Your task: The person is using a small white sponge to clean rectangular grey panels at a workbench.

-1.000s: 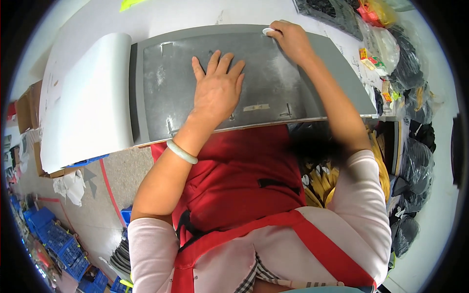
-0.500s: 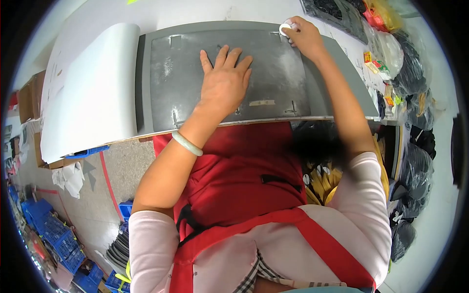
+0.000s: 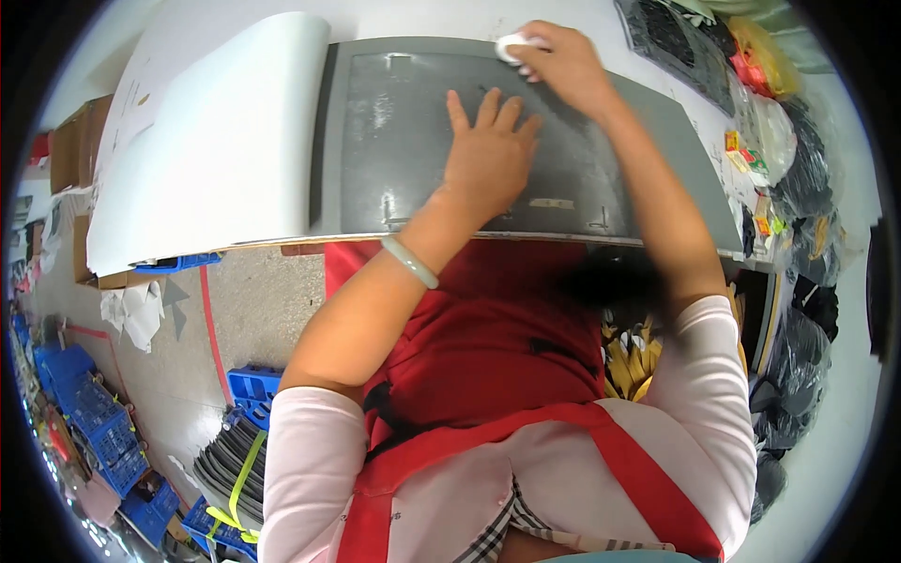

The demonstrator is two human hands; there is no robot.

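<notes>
On the white worktop (image 3: 441, 21): a dark grey, smooth rectangular panel (image 3: 413, 141) with chalky white scuffs lies flat on a larger mid-grey sheet (image 3: 680, 178), right in front of the person.
Panel details: small slot-like marks sit near its corners, and a short beige strip of tape (image 3: 552, 203) lies close to its near edge.
Left hand (image 3: 490, 159): palm down on the panel, right of its middle, fingers spread and grasping nothing.
Left forearm: a pale green, round bangle (image 3: 410, 263) circles it near the wrist.
Right hand (image 3: 568, 70): thumb and fingers pinch a small white, rounded piece (image 3: 513, 45); slightly blurred.
White piece: at the panel's far edge, toward its right part; whether it touches the surface I cannot tell.
Left of the panel: a big glossy white sheet (image 3: 221, 141), its right side curled over in a soft roll.
Right end of the worktop: clear and black plastic bags (image 3: 802, 174) are heaped beside a red-and-yellow bag (image 3: 765, 61).
Floor at left: blue plastic crates (image 3: 99, 408) stand beyond a bundle of black strips (image 3: 221, 464) bound with a yellow-green strap.
Clothing: a red cloth apron (image 3: 488, 347) over pale pink sleeves.
</notes>
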